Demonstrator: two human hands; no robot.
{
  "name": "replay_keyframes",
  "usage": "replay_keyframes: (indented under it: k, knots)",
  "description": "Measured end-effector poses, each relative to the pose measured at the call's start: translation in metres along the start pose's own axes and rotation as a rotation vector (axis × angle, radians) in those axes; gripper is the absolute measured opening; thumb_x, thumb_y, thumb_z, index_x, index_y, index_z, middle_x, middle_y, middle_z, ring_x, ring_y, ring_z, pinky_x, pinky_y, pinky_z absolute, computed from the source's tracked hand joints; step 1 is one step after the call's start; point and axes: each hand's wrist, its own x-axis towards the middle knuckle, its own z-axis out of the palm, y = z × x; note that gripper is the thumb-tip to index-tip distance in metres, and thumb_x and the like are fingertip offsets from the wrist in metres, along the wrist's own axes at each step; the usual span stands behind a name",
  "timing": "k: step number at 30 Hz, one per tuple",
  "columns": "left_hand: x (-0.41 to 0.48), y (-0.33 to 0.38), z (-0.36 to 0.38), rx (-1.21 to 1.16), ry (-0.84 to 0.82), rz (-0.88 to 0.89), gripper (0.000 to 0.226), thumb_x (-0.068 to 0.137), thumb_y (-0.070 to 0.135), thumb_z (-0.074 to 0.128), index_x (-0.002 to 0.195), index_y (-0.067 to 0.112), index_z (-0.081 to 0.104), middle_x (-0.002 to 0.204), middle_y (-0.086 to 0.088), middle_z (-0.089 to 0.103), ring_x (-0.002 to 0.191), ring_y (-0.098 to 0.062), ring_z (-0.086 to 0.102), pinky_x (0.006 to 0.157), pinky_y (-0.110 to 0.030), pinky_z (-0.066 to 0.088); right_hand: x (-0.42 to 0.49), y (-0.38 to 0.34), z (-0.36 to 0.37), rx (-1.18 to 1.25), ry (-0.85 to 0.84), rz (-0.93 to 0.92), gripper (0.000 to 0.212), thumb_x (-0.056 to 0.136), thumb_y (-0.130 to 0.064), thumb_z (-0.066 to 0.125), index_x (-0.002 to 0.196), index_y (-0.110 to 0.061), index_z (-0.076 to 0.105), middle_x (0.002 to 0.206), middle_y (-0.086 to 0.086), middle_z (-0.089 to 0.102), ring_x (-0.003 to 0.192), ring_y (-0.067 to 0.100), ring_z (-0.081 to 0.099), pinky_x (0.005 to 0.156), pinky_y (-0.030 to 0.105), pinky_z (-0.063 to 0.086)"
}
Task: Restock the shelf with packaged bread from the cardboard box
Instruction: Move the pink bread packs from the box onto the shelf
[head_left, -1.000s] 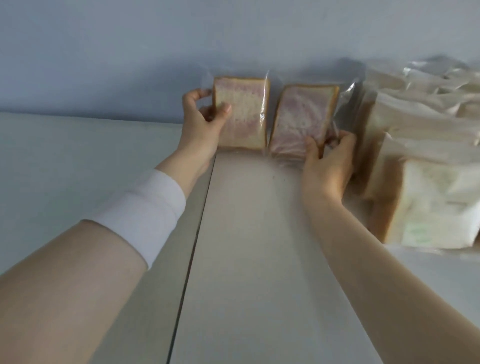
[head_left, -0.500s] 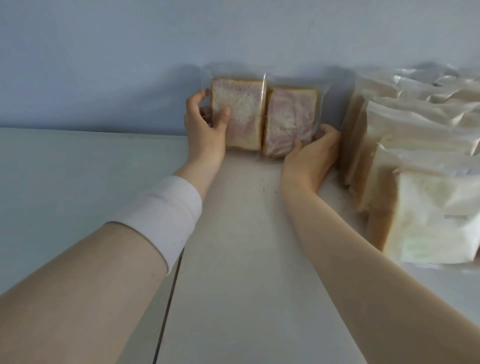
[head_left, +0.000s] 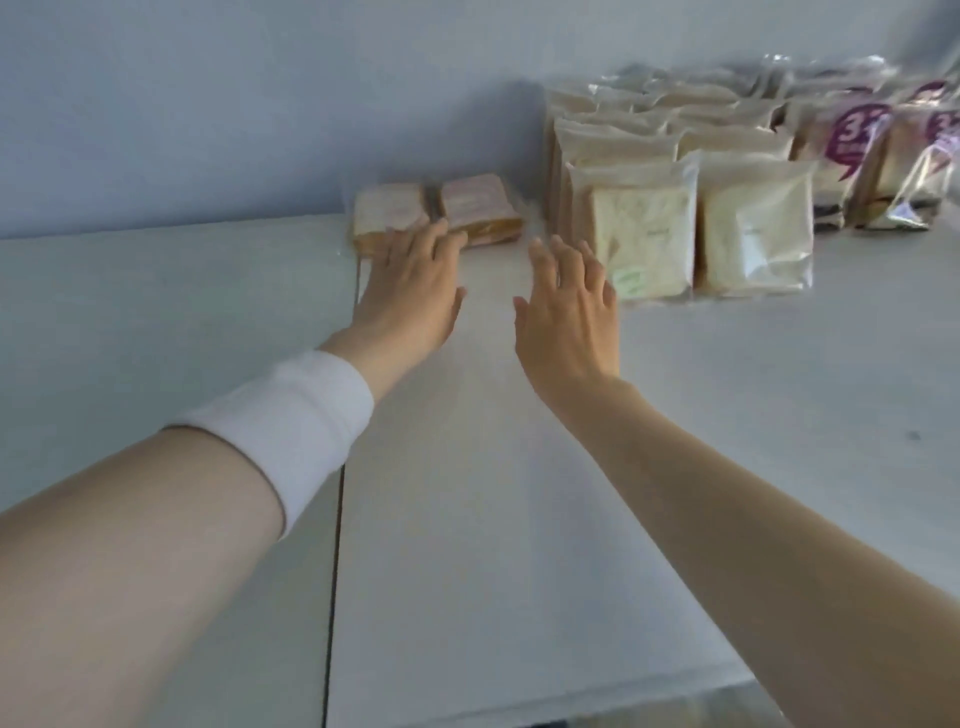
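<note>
Two clear-wrapped bread packs lie side by side at the back of the white shelf (head_left: 493, 467), against the wall: a left pack (head_left: 388, 213) and a right pack (head_left: 475, 205) with pinkish swirls. My left hand (head_left: 410, 291) hovers flat just in front of them, fingers straight, fingertips near the packs' front edge. Straight-fingered too, my right hand (head_left: 569, 306) is spread over the bare shelf to the right of them, holding nothing. The cardboard box is out of view.
Rows of pale bagged bread (head_left: 644, 234) stand upright to the right of my right hand. Bags with purple labels (head_left: 852, 145) stand further right. A dark seam (head_left: 335, 519) runs front to back through the shelf under my left arm.
Both hands have let go of the two packs and pulled back toward me with fingers straightened. The packs now lie flat at the wall. The view has shifted, showing more bread on the right.
</note>
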Motion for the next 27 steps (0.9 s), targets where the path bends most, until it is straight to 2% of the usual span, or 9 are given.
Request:
replay_keyframes:
  k: [2,6,12,16,19,23,27]
  knots:
    - [-0.02,0.039,-0.013,0.072,-0.067,0.122,0.049,0.093,0.022,0.047,0.137,0.007,0.033,0.146,-0.013,0.032,0.139,-0.028,0.022,0.115,-0.044,0.01,-0.036,0.023,-0.027,-0.051,-0.015,0.048,0.054,0.095,-0.024,0.044,0.143,-0.012,0.024,0.15,0.01,0.025,0.142,0.03,0.014,0.112,0.04,0.018]
    - [-0.048,0.149,-0.037,0.139,-0.171,0.306,0.045,0.092,0.024,0.047,0.134,0.009,0.036,0.139,-0.014,0.04,0.131,-0.032,0.033,0.111,-0.045,0.018,-0.11,0.099,-0.09,-0.195,-0.094,0.23,0.052,0.095,-0.026,0.044,0.142,-0.012,0.027,0.151,0.013,0.022,0.143,0.032,0.01,0.114,0.045,0.016]
    - [-0.107,0.388,-0.033,0.144,-0.218,0.662,0.039,0.092,0.019,0.045,0.13,0.009,0.039,0.134,-0.015,0.045,0.126,-0.032,0.037,0.107,-0.044,0.022,-0.264,0.266,-0.186,-0.412,-0.245,0.567,0.044,0.093,-0.022,0.043,0.134,-0.009,0.037,0.146,0.015,0.029,0.142,0.034,0.01,0.112,0.053,0.016]
    - [-0.18,0.557,0.006,0.133,-0.301,0.868,0.038,0.091,0.017,0.044,0.129,0.009,0.04,0.133,-0.016,0.045,0.127,-0.034,0.037,0.107,-0.047,0.025,-0.405,0.378,-0.217,-0.468,-0.392,0.787,0.052,0.09,-0.023,0.048,0.137,-0.007,0.034,0.146,0.018,0.029,0.14,0.038,0.012,0.111,0.059,0.017]
    - [-0.239,0.653,0.046,0.152,-0.373,1.027,0.033,0.091,0.014,0.041,0.124,0.009,0.043,0.131,-0.017,0.048,0.124,-0.035,0.04,0.106,-0.05,0.027,-0.504,0.44,-0.225,-0.426,-0.458,0.982,0.043,0.091,-0.019,0.043,0.132,-0.009,0.04,0.145,0.018,0.032,0.14,0.04,0.012,0.11,0.06,0.015]
    - [-0.289,0.747,0.101,0.159,-0.496,1.168,0.032,0.091,0.016,0.046,0.123,0.01,0.044,0.129,-0.016,0.049,0.123,-0.035,0.041,0.108,-0.05,0.024,-0.599,0.512,-0.224,-0.357,-0.546,1.196,0.036,0.09,-0.016,0.042,0.125,-0.01,0.046,0.136,0.016,0.042,0.136,0.037,0.021,0.109,0.056,0.023]
    - [-0.305,0.813,0.171,0.138,-0.665,1.173,0.033,0.092,0.02,0.047,0.123,0.01,0.043,0.129,-0.015,0.05,0.12,-0.034,0.045,0.103,-0.047,0.031,-0.649,0.581,-0.205,-0.243,-0.62,1.315,0.032,0.09,-0.014,0.038,0.121,-0.009,0.046,0.13,0.016,0.045,0.124,0.035,0.035,0.101,0.044,0.035]
